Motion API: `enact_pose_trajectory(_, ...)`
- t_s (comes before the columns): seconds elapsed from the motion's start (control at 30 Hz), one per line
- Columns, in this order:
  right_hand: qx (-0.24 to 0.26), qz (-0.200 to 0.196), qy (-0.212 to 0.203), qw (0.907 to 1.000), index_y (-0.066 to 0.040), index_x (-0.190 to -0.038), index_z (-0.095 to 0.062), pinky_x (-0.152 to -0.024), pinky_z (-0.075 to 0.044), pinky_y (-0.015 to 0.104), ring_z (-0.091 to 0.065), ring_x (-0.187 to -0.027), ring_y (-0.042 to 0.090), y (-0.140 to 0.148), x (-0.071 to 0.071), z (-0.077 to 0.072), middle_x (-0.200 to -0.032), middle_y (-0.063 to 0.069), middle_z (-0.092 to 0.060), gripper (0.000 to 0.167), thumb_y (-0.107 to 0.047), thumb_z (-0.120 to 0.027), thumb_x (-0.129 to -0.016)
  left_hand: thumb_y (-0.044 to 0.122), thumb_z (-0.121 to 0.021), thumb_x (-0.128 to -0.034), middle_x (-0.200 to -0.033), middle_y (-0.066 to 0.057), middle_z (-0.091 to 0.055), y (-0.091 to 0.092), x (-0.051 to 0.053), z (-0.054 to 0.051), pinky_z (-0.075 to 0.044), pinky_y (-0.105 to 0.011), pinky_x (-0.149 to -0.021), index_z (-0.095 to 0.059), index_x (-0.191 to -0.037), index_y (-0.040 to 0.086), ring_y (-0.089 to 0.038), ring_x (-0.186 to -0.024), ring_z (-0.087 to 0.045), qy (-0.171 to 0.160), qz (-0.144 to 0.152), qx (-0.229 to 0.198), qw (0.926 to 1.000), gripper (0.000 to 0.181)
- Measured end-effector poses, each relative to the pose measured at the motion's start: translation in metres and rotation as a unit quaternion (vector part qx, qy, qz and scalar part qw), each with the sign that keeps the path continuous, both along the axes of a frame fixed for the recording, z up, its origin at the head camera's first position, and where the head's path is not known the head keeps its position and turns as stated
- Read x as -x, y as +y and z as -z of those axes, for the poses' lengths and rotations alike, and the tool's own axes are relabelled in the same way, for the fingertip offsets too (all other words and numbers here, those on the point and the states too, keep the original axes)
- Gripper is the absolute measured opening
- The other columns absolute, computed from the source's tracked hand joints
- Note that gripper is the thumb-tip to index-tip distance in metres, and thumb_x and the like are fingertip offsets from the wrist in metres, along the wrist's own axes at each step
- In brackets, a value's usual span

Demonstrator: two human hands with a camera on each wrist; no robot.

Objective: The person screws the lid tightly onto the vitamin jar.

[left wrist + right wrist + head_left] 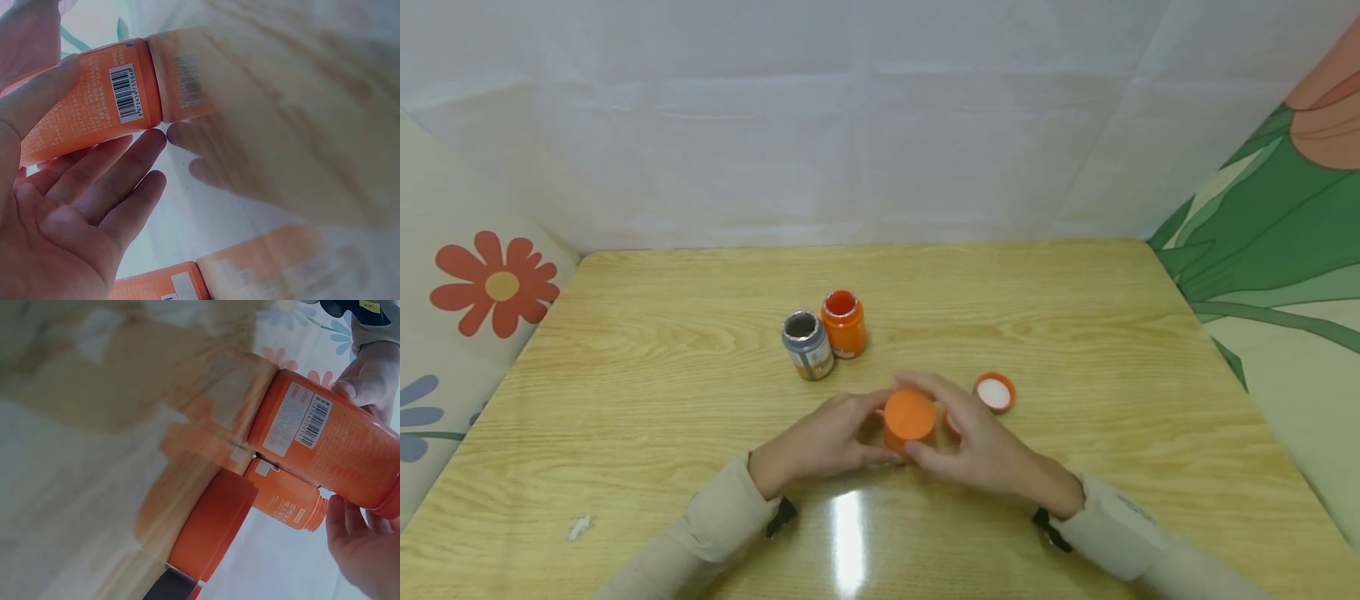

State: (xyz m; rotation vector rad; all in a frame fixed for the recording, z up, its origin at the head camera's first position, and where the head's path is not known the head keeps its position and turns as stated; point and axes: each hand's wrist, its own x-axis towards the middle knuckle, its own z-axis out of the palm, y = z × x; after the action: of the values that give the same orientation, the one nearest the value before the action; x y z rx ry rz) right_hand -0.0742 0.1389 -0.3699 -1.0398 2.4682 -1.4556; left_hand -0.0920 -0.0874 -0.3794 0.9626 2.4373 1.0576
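An orange jar point(910, 421) with an orange lid on top stands upright at the table's front middle, between both hands. My left hand point(831, 435) grips its left side; in the left wrist view the thumb lies along the barcoded wall of the jar point(94, 103). From the right, my right hand point(981, 450) curls its thumb and fingers round the lid end. The right wrist view shows the jar's label point(306, 419) side-on. Farther back, a grey jar point(809, 354) and a second orange jar point(846, 329) stand lidless, side by side.
Right of the hands lies an orange lid point(994, 392) with a white inside facing up. Another reddish piece point(952, 423) is mostly hidden by the right hand. A white scrap point(578, 527) lies at the front left. A white cloth point(865, 125) hangs behind the table.
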Motion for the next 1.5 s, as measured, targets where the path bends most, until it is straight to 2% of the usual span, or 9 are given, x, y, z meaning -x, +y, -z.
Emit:
enact_pose_trajectory(0.2, 0.002, 0.03, 0.008, 0.9995, -0.015, -0.142, -0.049, -0.106, -0.048, 0.042, -0.052, -0.127, 0.018, -0.004, -0.001, 0.0, -0.14, 0.004, -0.055, 0.065, -0.02, -0.079, -0.085, 0.025, -0.08, -0.0829, -0.125, 0.0, -0.07, -0.001, 0.0, 0.0, -0.05, -0.033, -0.105, -0.06, -0.129, 0.012, -0.012, -0.119, -0.063, 0.005, -0.001, 0.004, 1.0, 0.052)
enact_pose_trajectory(0.4, 0.019, 0.039, 0.02, 0.9989, -0.019, -0.131, -0.057, -0.097, -0.045, 0.03, -0.05, -0.118, 0.014, -0.008, 0.002, 0.003, -0.128, -0.001, -0.057, 0.059, -0.019, -0.084, -0.079, 0.027, -0.078, -0.0853, -0.126, -0.001, -0.07, -0.001, 0.0, -0.001, -0.051, -0.035, -0.105, -0.06, -0.129, 0.012, -0.013, -0.119, -0.063, 0.004, -0.002, 0.01, 0.9999, 0.05)
enact_pose_trajectory(0.47, 0.02, 0.039, 0.025, 0.9987, -0.019, -0.13, -0.056, -0.097, -0.045, 0.03, -0.051, -0.117, 0.014, -0.008, 0.004, 0.004, -0.127, 0.0, -0.057, 0.06, -0.019, -0.085, -0.077, 0.028, -0.078, -0.0857, -0.126, -0.001, -0.069, -0.001, 0.0, -0.001, -0.051, -0.035, -0.105, -0.06, -0.129, 0.011, -0.013, -0.119, -0.063, 0.008, -0.002, 0.013, 0.9999, 0.05)
enact_pose_trajectory(0.6, 0.013, 0.021, 0.026, 0.9993, -0.016, -0.135, -0.053, -0.105, -0.047, 0.038, -0.052, -0.124, 0.018, -0.005, 0.004, 0.004, -0.135, 0.004, -0.057, 0.062, -0.018, -0.083, -0.081, 0.027, -0.079, -0.0843, -0.126, -0.002, -0.069, 0.0, 0.0, -0.001, -0.052, -0.034, -0.104, -0.06, -0.13, 0.01, -0.015, -0.118, -0.064, 0.019, 0.002, 0.01, 0.9998, 0.052)
enact_pose_trajectory(0.77, -0.005, -0.006, 0.016, 0.9998, -0.009, -0.145, -0.046, -0.109, -0.047, 0.044, -0.053, -0.13, 0.022, 0.001, 0.001, -0.001, -0.144, 0.009, -0.055, 0.065, -0.012, -0.074, -0.086, 0.023, -0.081, -0.0817, -0.129, -0.003, -0.068, 0.0, 0.001, -0.001, -0.051, -0.033, -0.105, -0.056, -0.134, 0.011, -0.015, -0.119, -0.064, 0.01, 0.004, 0.004, 0.9999, 0.06)
enact_pose_trajectory(1.0, -0.023, 0.02, 0.012, 0.9995, -0.014, -0.143, -0.049, -0.099, -0.051, 0.036, -0.056, -0.119, 0.012, 0.001, 0.0, -0.005, -0.135, 0.002, -0.059, 0.065, -0.022, -0.077, -0.086, 0.022, -0.081, -0.0815, -0.127, -0.003, -0.069, -0.001, 0.001, 0.0, -0.051, -0.035, -0.105, -0.058, -0.131, 0.01, -0.016, -0.119, -0.064, 0.012, 0.006, 0.004, 0.9999, 0.056)
enact_pose_trajectory(1.17, -0.019, 0.039, 0.006, 0.9991, -0.014, -0.135, -0.055, -0.099, -0.05, 0.036, -0.054, -0.118, 0.012, -0.003, 0.001, -0.004, -0.132, -0.001, -0.059, 0.06, -0.026, -0.081, -0.083, 0.023, -0.08, -0.0825, -0.126, -0.002, -0.07, -0.001, 0.001, 0.0, -0.051, -0.035, -0.105, -0.059, -0.13, 0.01, -0.016, -0.12, -0.064, 0.005, 0.002, 0.007, 1.0, 0.054)
enact_pose_trajectory(1.33, -0.011, 0.041, -0.005, 0.9991, -0.013, -0.131, -0.056, -0.094, -0.047, 0.031, -0.052, -0.113, 0.013, -0.004, 0.001, -0.003, -0.129, 0.001, -0.058, 0.058, -0.026, -0.083, -0.081, 0.026, -0.079, -0.0841, -0.127, -0.002, -0.069, 0.0, 0.001, 0.0, -0.051, -0.035, -0.105, -0.059, -0.131, 0.01, -0.016, -0.12, -0.064, 0.002, -0.002, 0.01, 0.9999, 0.053)
enact_pose_trajectory(1.5, -0.014, 0.038, 0.005, 0.9992, -0.013, -0.132, -0.055, -0.1, -0.05, 0.039, -0.055, -0.118, 0.014, -0.003, 0.002, -0.003, -0.131, 0.005, -0.06, 0.06, -0.026, -0.083, -0.08, 0.026, -0.079, -0.0839, -0.126, -0.002, -0.07, -0.001, 0.001, 0.0, -0.051, -0.035, -0.104, -0.059, -0.13, 0.01, -0.016, -0.119, -0.064, 0.007, 0.0, 0.008, 0.9999, 0.053)
